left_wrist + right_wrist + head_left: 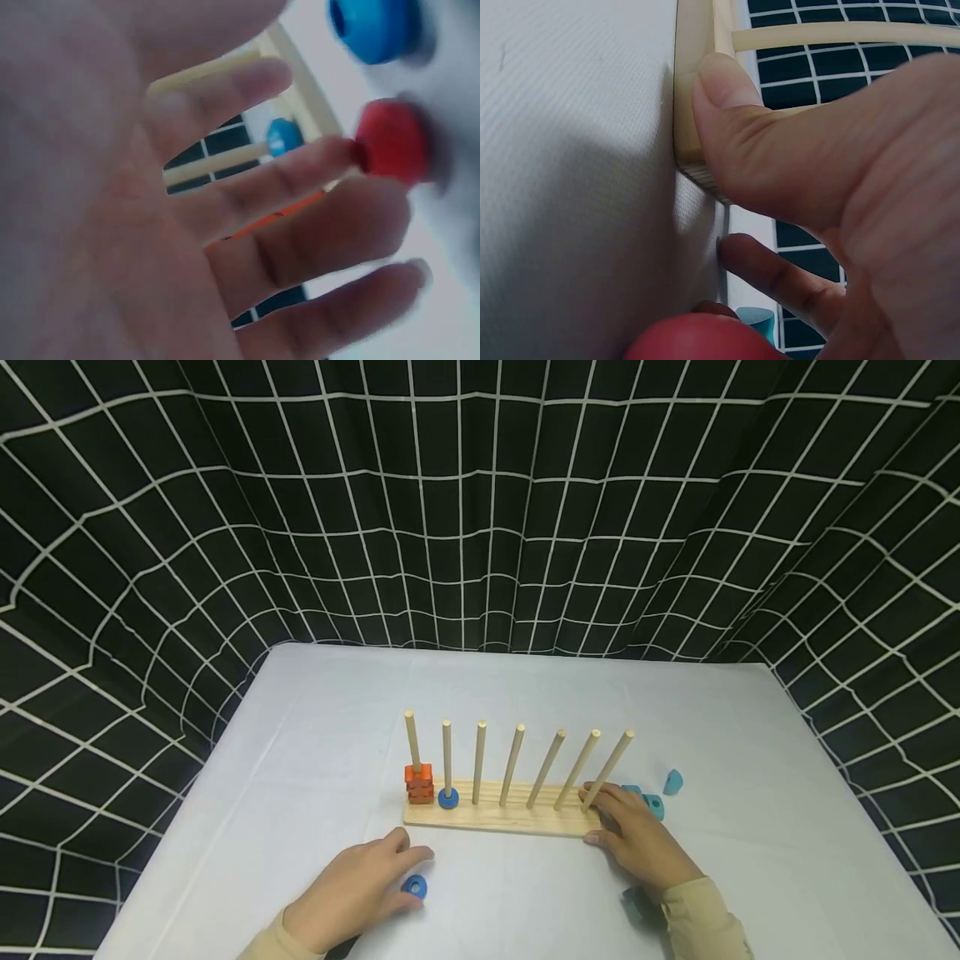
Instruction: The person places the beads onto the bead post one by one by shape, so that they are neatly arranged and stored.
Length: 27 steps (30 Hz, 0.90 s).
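Observation:
A wooden peg board (pixel 495 816) with several upright dowels lies mid-table. My right hand (pixel 641 839) holds its right end, the thumb (pixel 731 86) pressed on the edge in the right wrist view. My left hand (pixel 356 889) is in front of the board, palm down, fingers loosely extended round a small blue ring bead (pixel 415 886) without gripping it. In the left wrist view a red bead (pixel 394 142) sits close by the fingertips. Orange-red blocks (pixel 420 785) are stacked on the leftmost dowel, and a blue round bead (pixel 447 798) is on the second.
Teal pieces (pixel 654 806) lie past the board's right end, with another teal piece (pixel 673 782) beyond them. A greyish teal piece (pixel 632 906) lies by the right sleeve. A red rounded piece (pixel 701 337) shows low in the right wrist view. A dark gridded cloth (pixel 480 510) surrounds the table.

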Tool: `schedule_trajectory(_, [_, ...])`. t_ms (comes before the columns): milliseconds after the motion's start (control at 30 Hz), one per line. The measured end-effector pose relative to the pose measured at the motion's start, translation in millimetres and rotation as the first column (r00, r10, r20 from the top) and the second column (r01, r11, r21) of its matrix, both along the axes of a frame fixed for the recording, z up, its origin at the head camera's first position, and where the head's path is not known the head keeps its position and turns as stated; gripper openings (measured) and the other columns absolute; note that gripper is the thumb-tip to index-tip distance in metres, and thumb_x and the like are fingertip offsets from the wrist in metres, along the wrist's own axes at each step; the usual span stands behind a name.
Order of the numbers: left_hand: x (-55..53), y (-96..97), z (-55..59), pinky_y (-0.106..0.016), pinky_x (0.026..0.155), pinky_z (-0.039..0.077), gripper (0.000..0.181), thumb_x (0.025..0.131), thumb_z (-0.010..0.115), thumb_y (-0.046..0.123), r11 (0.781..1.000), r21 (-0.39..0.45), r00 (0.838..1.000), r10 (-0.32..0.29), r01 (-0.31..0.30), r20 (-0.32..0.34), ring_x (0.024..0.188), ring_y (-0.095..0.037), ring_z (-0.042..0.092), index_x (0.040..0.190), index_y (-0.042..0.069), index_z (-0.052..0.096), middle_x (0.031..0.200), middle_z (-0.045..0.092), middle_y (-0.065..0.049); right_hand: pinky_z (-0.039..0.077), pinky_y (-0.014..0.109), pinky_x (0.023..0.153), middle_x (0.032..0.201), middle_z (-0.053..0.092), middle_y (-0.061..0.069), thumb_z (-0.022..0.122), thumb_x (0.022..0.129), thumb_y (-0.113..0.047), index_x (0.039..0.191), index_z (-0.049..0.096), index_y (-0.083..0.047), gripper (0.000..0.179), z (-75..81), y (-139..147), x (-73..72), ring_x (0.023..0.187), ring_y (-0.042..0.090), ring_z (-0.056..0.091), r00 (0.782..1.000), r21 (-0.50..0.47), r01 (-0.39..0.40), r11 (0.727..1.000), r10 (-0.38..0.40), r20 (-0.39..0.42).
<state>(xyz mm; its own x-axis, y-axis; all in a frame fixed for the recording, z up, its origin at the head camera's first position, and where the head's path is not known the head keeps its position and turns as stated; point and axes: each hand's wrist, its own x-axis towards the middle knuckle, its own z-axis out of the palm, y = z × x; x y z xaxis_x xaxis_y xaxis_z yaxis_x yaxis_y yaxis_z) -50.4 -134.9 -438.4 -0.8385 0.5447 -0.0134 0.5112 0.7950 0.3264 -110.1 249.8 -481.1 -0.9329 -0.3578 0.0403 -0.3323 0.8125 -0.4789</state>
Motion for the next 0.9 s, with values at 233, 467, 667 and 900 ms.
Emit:
schedule_trajectory(233, [2.1, -9.4, -10.2, -0.018, 0.059, 0.034, 0.046, 0.07, 0.082, 0.034, 0.999, 0.034, 1.0, 0.013, -0.013, 0.015, 0.071, -0.002, 0.042, 0.112, 0.023, 0.066, 0.097, 0.045, 0.011, 0.033, 0.058, 0.106, 0.143, 0.047, 0.003, 0.071, 0.084, -0.026, 0.13, 0.056, -0.015, 0.049, 1.1, 0, -0.7, 0.134, 0.035, 0.038, 1.0, -0.012, 0.004, 1.0, -0.004, 0.014])
schedule_trajectory(467, [2.7, -7.5, -22.6, -0.016, 0.057, 0.035, 0.031, 0.074, 0.08, 0.028, 0.989, 0.148, 0.997, 0.037, -0.026, -0.073, 0.068, -0.001, 0.037, 0.103, 0.024, 0.069, 0.089, 0.04, 0.012, 0.034, 0.059, 0.106, 0.143, 0.047, 0.003, 0.072, 0.083, -0.027, 0.13, 0.056, -0.015, 0.051, 0.8, 0, 0.3, 0.134, 0.035, 0.038, 1.0, -0.011, 0.013, 1.0, -0.013, 0.023])
schedule_trajectory(667, [2.9, -4.5, -29.0, -0.014, 0.057, 0.034, 0.038, 0.071, 0.08, 0.036, 0.986, 0.167, 0.996, 0.025, -0.01, -0.089, 0.068, -0.001, 0.036, 0.106, 0.027, 0.068, 0.091, 0.038, 0.013, 0.033, 0.06, 0.105, 0.144, 0.047, 0.004, 0.072, 0.082, -0.026, 0.131, 0.056, -0.016, 0.052, 0.6, -1, 0.7, 0.134, 0.036, 0.038, 0.999, -0.003, 0.02, 1.0, -0.02, 0.029])
schedule_trajectory(900, [0.0, -2.7, -31.1, -0.016, 0.058, 0.038, 0.032, 0.074, 0.08, 0.031, 0.981, 0.19, 0.996, 0.058, -0.045, -0.064, 0.067, 0.001, 0.04, 0.103, 0.022, 0.07, 0.09, 0.042, 0.012, 0.033, 0.06, 0.106, 0.144, 0.046, 0.004, 0.072, 0.083, -0.026, 0.13, 0.056, -0.015, 0.051, 1.4, -1, 1.0, 0.134, 0.036, 0.037, 0.999, -0.015, 0.021, 1.0, -0.02, 0.037])
